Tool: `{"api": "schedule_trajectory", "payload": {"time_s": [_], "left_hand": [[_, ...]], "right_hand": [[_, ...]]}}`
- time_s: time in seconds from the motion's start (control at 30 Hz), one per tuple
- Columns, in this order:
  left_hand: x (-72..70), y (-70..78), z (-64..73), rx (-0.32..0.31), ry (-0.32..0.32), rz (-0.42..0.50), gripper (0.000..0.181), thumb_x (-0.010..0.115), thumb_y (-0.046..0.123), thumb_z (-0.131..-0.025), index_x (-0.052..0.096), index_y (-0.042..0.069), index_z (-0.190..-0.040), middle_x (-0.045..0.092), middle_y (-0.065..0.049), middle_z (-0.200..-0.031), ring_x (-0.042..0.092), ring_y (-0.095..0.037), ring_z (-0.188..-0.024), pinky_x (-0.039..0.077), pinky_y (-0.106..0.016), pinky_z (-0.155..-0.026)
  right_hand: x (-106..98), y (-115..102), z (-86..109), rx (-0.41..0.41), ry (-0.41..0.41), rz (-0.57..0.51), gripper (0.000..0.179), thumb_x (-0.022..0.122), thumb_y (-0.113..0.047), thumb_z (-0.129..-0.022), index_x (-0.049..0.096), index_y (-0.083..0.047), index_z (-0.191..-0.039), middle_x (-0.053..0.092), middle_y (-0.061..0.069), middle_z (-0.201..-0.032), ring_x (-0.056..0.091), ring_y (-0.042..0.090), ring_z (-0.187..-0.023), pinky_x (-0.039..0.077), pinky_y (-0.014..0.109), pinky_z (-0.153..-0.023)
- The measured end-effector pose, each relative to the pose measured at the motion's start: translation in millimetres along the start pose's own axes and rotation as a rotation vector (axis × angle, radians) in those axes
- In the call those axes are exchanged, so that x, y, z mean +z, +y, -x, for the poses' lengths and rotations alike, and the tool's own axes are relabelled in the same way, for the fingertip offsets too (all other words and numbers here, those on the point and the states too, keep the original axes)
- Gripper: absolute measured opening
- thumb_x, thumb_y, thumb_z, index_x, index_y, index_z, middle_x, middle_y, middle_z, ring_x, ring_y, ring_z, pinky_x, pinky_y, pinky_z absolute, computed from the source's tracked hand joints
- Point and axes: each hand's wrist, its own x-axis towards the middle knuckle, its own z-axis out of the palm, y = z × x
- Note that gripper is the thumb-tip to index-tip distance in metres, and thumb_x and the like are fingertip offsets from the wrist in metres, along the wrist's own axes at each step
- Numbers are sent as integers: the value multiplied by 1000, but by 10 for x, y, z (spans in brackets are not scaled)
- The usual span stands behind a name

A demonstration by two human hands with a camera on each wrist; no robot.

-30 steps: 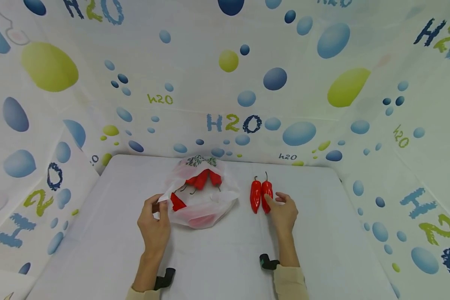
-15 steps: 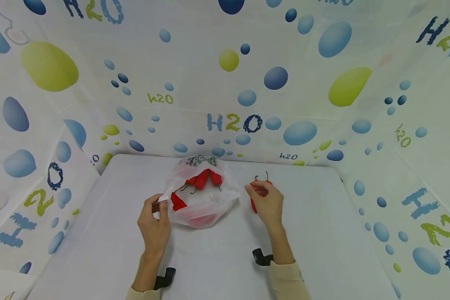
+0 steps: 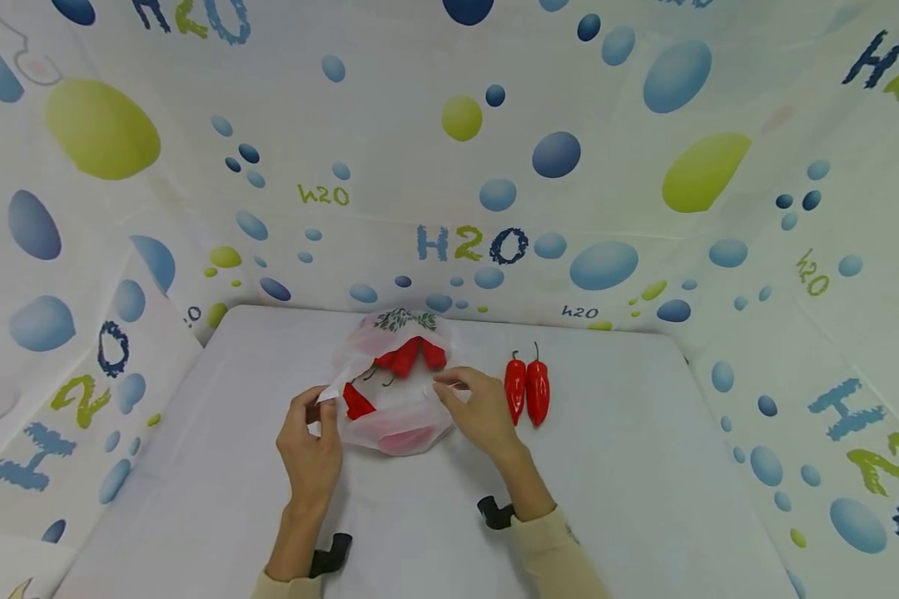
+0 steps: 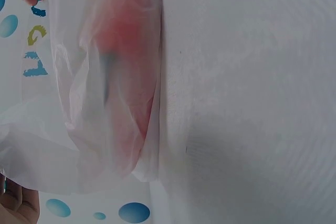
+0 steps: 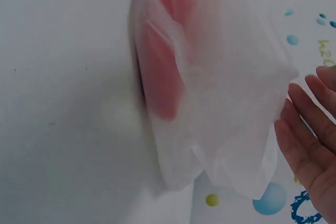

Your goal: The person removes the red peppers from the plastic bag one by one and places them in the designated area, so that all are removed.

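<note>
Two red peppers (image 3: 538, 393) were laid side by side on the white table (image 3: 644, 449), stems pointed away from the person, just to the right of the right hand (image 3: 487, 420). A translucent white plastic bag (image 3: 400, 423) was placed between the two hands, toward the table's far edge, its mouth spread wide; several bagged peppers (image 3: 402, 359) could be seen through the opening, and more red was dimly shown through the film. The mouth's left edge was pinched between thumb and fingers of the left hand (image 3: 310, 445). The right hand was held at the opposite edge, its fingers mostly extended; whether film was gripped there could not be told. Black cameras (image 3: 332, 556) were worn at both wrists.
</note>
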Motion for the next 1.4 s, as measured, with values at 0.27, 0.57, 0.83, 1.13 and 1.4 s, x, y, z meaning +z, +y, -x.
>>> {"api": "schedule_trajectory", "payload": {"time_s": [0.27, 0.57, 0.83, 1.13, 1.4], "left_hand": [[1, -4, 1, -11, -9, -3, 26, 66, 2, -100, 66, -1, -126, 74, -10, -112, 60, -15, -88, 48, -11, -75], [-1, 7, -8, -9, -11, -19, 27, 67, 3, -100, 66, 2, -127, 73, -10, -114, 60, -14, -89, 49, -11, -73], [-5, 15, -20, -15, -18, -24, 27, 67, 5, -101, 66, 3, -127, 73, -10, -114, 60, -13, -89, 49, -10, -75], [2, -11, -24, -15, -19, -31, 27, 67, 5, -101, 66, 3, -128, 73, -10, -114, 61, -15, -88, 47, -8, -76], [-10, -4, -7, -15, -18, -44, 26, 67, 6, -101, 66, 2, -128, 73, -11, -114, 61, -17, -89, 46, -8, -78]], "right_hand": [[209, 33, -22, -40, -177, 187, 21, 68, -23, -103, 76, -20, -122, 75, -7, -108, 66, 14, -99, 55, 33, -86], [283, 76, 25, 42, -273, 240, 20, 73, -25, -99, 78, -20, -119, 76, -7, -101, 60, 9, -79, 52, 21, -68], [342, 91, 36, 56, -367, 307, 30, 83, -19, -90, 78, -15, -119, 77, -2, -109, 66, 15, -94, 56, 34, -84], [417, 137, 48, 73, -387, 354, 33, 83, -18, -88, 77, -16, -120, 75, -1, -112, 64, 14, -94, 55, 33, -85], [435, 180, 77, 79, -381, 387, 35, 87, -19, -85, 79, -14, -119, 69, 2, -105, 63, 15, -92, 56, 31, -82]]}}
